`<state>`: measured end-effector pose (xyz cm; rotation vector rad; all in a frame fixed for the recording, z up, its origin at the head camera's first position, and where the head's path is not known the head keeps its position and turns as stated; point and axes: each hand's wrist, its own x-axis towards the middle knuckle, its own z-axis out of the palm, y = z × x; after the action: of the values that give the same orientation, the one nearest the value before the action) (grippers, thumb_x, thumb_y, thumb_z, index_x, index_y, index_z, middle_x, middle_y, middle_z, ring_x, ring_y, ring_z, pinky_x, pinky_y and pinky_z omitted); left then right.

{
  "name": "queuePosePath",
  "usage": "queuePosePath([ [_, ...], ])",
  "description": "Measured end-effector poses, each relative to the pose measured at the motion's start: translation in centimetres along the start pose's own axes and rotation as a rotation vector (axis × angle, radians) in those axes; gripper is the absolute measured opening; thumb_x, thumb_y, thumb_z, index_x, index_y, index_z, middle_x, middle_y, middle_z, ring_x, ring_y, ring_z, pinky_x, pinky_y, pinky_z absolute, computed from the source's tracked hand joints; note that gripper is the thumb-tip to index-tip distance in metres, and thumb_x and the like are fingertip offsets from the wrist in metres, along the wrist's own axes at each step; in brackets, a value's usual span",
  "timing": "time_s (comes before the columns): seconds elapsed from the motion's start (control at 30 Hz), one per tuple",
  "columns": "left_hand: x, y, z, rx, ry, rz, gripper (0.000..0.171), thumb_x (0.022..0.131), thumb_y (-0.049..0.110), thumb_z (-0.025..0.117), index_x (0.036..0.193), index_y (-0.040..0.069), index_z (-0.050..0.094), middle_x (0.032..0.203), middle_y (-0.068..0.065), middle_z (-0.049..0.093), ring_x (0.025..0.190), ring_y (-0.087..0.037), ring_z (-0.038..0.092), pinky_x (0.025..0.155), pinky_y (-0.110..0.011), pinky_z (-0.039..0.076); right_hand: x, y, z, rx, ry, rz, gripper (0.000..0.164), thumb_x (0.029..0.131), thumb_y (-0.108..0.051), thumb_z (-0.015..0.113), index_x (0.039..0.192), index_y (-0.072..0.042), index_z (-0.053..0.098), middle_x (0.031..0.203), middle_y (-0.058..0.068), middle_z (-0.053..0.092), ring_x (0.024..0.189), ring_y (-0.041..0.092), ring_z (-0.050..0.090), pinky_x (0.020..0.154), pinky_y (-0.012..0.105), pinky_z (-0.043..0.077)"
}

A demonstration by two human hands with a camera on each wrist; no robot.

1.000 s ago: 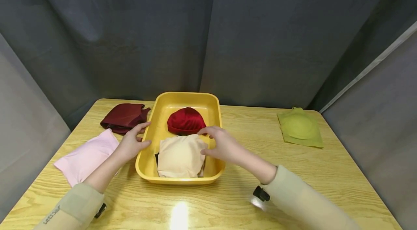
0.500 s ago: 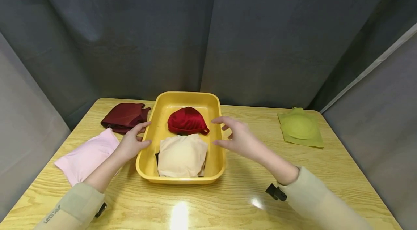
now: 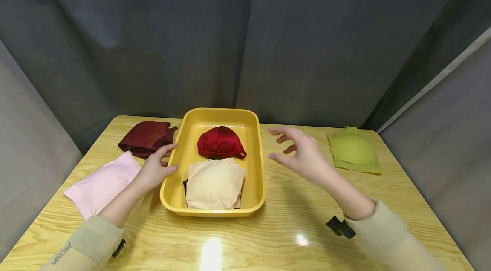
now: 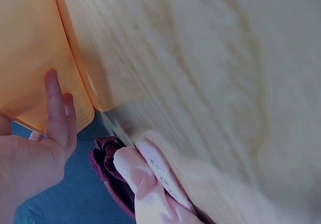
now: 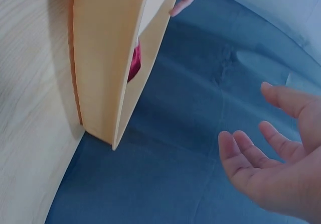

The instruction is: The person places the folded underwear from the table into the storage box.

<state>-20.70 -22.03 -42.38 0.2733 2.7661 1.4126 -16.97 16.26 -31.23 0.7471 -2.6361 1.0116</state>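
Note:
A yellow tray (image 3: 262,164) holds a folded red satin bra (image 3: 220,142) toward its far end and a folded beige bra (image 3: 214,183) nearer the front. A bit of black fabric peeks out beneath the beige one. My left hand (image 3: 155,170) holds the tray's left rim; the left wrist view has two fingers (image 4: 56,106) lying along its outer wall. Right of the tray, my right hand (image 3: 303,151) hovers over the table, thumb and fingers spread apart with nothing between them.
Left of the tray lie a folded maroon garment (image 3: 147,136) and a folded pink garment (image 3: 105,183). A folded olive-green bra (image 3: 353,149) lies at the table's far right. Grey curtains (image 3: 245,41) enclose the wooden table (image 3: 291,203) at the back and sides.
My right hand has withdrawn from the beige bra, over the tray's right rim, and moved right above the table. The left hand and the tray stay put.

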Motion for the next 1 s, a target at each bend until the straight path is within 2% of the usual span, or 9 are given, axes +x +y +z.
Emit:
queuePosePath([
  [0.37, 0.3, -0.4, 0.1, 0.008, 0.006, -0.011, 0.063, 0.085, 0.006, 0.064, 0.143, 0.009, 0.039, 0.126, -0.026, 0.048, 0.095, -0.036, 0.062, 0.073, -0.036, 0.055, -1.0, 1.4, -1.9, 0.023, 0.147, -0.06, 0.049, 0.078, -0.007, 0.076, 0.123, -0.012, 0.058, 0.116, 0.002, 0.061, 0.1, 0.019, 0.059, 0.074, 0.033, 0.055],
  [0.6, 0.1, -0.5, 0.1, 0.005, -0.003, -0.01, 0.063, 0.085, 0.005, 0.063, 0.143, 0.008, 0.038, 0.126, -0.026, 0.048, 0.096, -0.035, 0.061, 0.072, -0.036, 0.055, -1.7, 2.6, -3.1, 0.027, 0.235, -0.082, 0.051, 0.075, -0.001, 0.077, 0.122, -0.009, 0.058, 0.117, 0.002, 0.06, 0.101, 0.017, 0.057, 0.077, 0.019, 0.052],
  [0.73, 0.1, -0.4, 0.1, -0.003, -0.006, -0.01, 0.063, 0.086, 0.005, 0.063, 0.144, 0.008, 0.037, 0.127, -0.026, 0.047, 0.097, -0.035, 0.061, 0.073, -0.035, 0.055, -2.1, 3.2, -3.8, 0.038, 0.28, -0.082, 0.051, 0.075, 0.003, 0.076, 0.122, -0.005, 0.057, 0.118, 0.005, 0.06, 0.102, 0.013, 0.056, 0.078, 0.014, 0.05],
  [1.0, 0.0, 0.0, -0.1, -0.014, -0.006, -0.014, 0.063, 0.086, 0.005, 0.064, 0.144, 0.008, 0.037, 0.127, -0.027, 0.047, 0.096, -0.035, 0.061, 0.073, -0.035, 0.054, -2.9, 4.1, -4.9, 0.038, 0.354, -0.055, 0.052, 0.074, 0.006, 0.075, 0.122, -0.005, 0.058, 0.117, 0.013, 0.06, 0.101, -0.002, 0.054, 0.079, 0.01, 0.048],
])
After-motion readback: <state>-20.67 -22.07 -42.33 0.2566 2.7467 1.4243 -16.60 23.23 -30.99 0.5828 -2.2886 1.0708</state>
